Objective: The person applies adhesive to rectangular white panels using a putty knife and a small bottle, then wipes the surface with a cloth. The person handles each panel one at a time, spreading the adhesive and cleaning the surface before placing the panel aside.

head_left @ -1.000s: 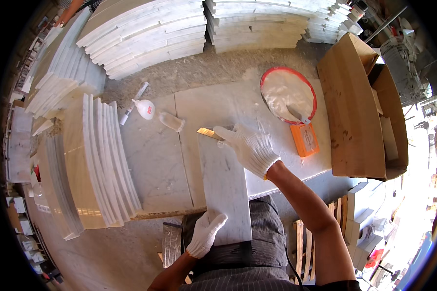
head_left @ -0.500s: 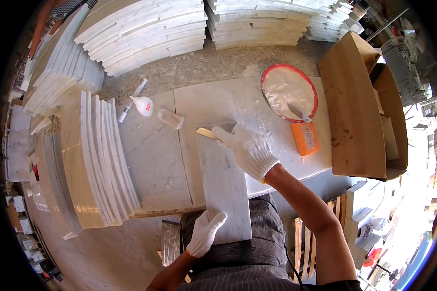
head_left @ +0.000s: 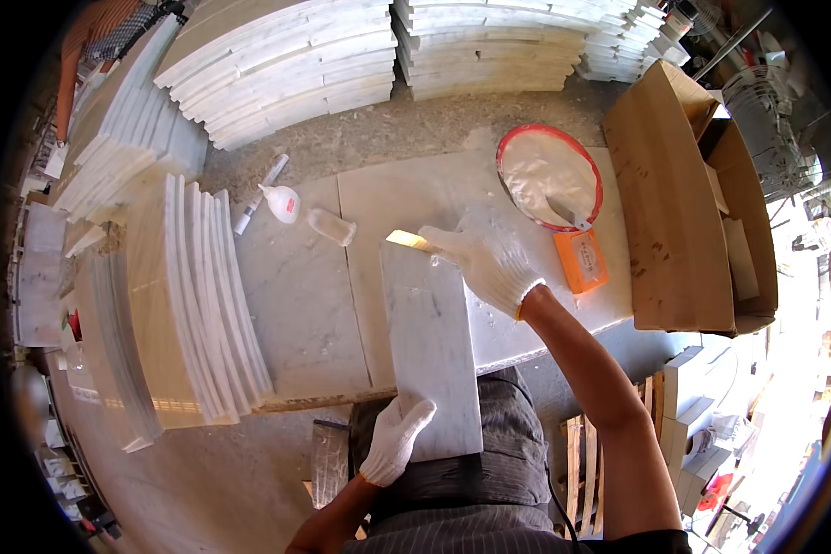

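Note:
A grey-veined white marble tile (head_left: 432, 355) reaches from my lap over the near edge of the worktable. My left hand (head_left: 398, 441) grips its near left edge, thumb on top, the other fingers hidden underneath. At the tile's far end, my right hand (head_left: 489, 258) holds a flat scraper blade (head_left: 406, 239) that shines yellow in the light. The blade lies along the far edge of the tile; its handle is hidden by the hand. Both hands wear white knitted gloves.
Right of centre stands a red-rimmed bowl (head_left: 499, 175) of whitish paste with a putty knife (head_left: 568, 212) in it. An orange box (head_left: 582, 262) and a cardboard box (head_left: 656, 203) are nearby. A white squeeze bottle (head_left: 282, 204), marker (head_left: 260, 194) and clear container (head_left: 331, 226) lie left. Stacked marble slabs (head_left: 295, 74) line the back.
My right hand has shifted right, off the tile's top face, and the blade has moved to the tile's far edge. The left hand keeps its grip.

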`<action>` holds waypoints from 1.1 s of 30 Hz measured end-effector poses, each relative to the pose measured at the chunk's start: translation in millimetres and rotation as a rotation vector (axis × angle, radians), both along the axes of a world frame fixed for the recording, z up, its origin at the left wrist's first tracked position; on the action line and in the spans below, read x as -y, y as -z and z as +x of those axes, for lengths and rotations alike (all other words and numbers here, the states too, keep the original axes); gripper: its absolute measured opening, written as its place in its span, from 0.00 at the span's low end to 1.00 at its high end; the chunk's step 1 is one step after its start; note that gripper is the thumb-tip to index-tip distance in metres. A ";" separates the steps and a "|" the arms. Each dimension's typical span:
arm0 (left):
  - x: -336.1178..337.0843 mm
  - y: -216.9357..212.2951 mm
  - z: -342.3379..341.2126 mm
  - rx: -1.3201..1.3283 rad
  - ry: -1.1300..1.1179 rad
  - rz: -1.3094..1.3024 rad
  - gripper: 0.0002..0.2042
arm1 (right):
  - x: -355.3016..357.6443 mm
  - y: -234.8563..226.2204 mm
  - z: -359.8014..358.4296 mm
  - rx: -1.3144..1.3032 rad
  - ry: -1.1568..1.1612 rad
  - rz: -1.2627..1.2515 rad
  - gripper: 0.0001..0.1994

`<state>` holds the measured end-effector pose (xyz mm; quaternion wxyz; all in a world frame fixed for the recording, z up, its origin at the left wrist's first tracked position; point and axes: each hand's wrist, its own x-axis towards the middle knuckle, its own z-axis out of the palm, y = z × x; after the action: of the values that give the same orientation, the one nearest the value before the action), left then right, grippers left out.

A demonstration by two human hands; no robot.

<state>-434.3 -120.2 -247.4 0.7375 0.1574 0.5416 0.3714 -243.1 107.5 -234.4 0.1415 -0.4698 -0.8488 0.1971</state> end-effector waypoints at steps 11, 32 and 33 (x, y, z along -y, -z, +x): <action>1.5 0.3 1.8 -0.003 -0.023 -0.021 0.15 | 9.8 -25.5 -9.4 0.086 0.016 -0.040 0.16; 1.7 -2.0 2.6 -0.047 -0.009 0.012 0.16 | -1.6 -14.8 -0.4 0.086 -0.115 0.005 0.19; 1.2 -3.4 1.9 -0.056 -0.007 0.016 0.16 | 1.3 -15.8 -2.9 0.128 -0.142 0.012 0.18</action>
<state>-432.4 -121.4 -243.9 0.7196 0.1718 0.5594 0.3738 -246.0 106.2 -218.6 0.0754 -0.4190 -0.8886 0.1708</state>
